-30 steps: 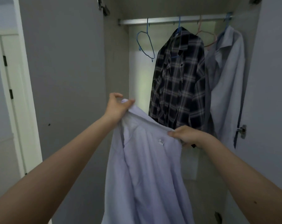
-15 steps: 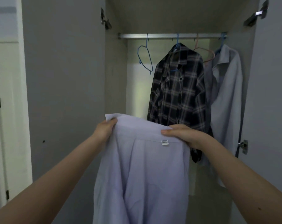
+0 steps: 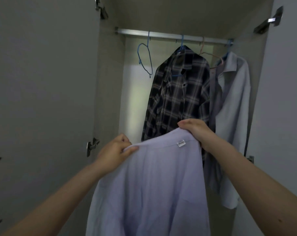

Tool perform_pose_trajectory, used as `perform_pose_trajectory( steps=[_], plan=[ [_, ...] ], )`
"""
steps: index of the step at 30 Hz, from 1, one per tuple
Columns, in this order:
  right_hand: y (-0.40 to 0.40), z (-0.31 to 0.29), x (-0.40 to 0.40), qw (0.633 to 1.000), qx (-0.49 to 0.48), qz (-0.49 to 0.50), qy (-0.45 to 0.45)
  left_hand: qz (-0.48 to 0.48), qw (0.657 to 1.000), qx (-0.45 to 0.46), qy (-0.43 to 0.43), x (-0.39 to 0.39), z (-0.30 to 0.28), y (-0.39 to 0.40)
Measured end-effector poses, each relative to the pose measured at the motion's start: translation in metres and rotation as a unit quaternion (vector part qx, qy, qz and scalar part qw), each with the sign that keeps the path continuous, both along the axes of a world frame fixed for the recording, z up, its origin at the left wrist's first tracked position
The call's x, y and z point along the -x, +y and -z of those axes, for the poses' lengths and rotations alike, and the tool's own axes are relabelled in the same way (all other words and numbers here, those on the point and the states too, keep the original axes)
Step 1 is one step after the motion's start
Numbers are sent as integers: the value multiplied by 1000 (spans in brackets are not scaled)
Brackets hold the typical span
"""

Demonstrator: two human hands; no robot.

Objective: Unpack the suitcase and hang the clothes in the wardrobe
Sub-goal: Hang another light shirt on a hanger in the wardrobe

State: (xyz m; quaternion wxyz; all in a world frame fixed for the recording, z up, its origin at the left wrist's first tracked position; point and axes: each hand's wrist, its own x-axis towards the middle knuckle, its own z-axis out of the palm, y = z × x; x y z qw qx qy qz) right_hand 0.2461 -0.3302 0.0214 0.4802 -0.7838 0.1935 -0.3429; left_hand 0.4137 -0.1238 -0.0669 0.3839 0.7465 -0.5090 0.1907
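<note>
Open wardrobe (image 3: 108, 92), doors swung wide, metal rail (image 3: 170, 35) across the top. On the rail: empty blue hanger (image 3: 145, 60), dark plaid shirt (image 3: 178, 99), pale grey shirt (image 3: 232, 116) at right. In front, a lilac shirt (image 3: 149, 188) held up by its top edge, hanging down between both forearms. Left hand (image 3: 113, 154) pinches the left corner, fingers curled. Right hand (image 3: 195, 132) grips the right side near the white label (image 3: 181, 143), fingers folded over the cloth.

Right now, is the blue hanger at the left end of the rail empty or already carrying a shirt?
Empty. The blue hanger hangs bare on the rail, left of the plaid shirt; its whole wire outline shows against the wardrobe's back wall.
</note>
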Motion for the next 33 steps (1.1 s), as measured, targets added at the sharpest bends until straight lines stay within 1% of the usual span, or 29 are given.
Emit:
perform_pose_trajectory(
  steps=[2,4,7,10,12,14,15,16,18,19,21,23,25,29,33],
  plan=[
    [-14,-1,-6,1000,25,3,13,19,994,101,47,-9,-6,-25],
    [-30,-4,-11,999,48,4,16,8,985,156,77,-9,-23,-50],
    [-65,-14,-17,997,78,16,4,7,974,192,119,-1,-55,-87],
    [-103,-32,-26,991,126,30,8,51,949,254,182,-1,-87,-128],
    [-132,-46,-35,993,110,30,-12,72,934,278,215,-5,-105,-160],
    [-162,-67,-42,993,92,56,-54,87,933,273,216,-7,-124,-192],
    [-174,-78,-43,987,106,88,-81,89,938,263,208,-6,-131,-204],
    [-188,-90,-42,975,146,128,-108,93,941,258,199,-8,-137,-219],
    [-207,-116,-38,933,230,217,-169,89,941,269,188,-13,-146,-241],
    [-215,-132,-34,913,249,251,-204,86,939,279,184,-16,-150,-253],
    [-229,-162,-29,890,231,287,-268,92,933,296,185,-24,-155,-273],
    [-246,-192,-33,887,190,293,-303,91,931,302,186,-32,-158,-288],
    [-264,-218,-45,892,174,290,-301,82,930,307,184,-39,-159,-301],
    [-286,-246,-69,915,191,280,-218,94,921,321,201,-51,-165,-320],
    [-299,-268,-91,939,177,254,-149,101,920,330,187,-63,-176,-331]
  ],
)
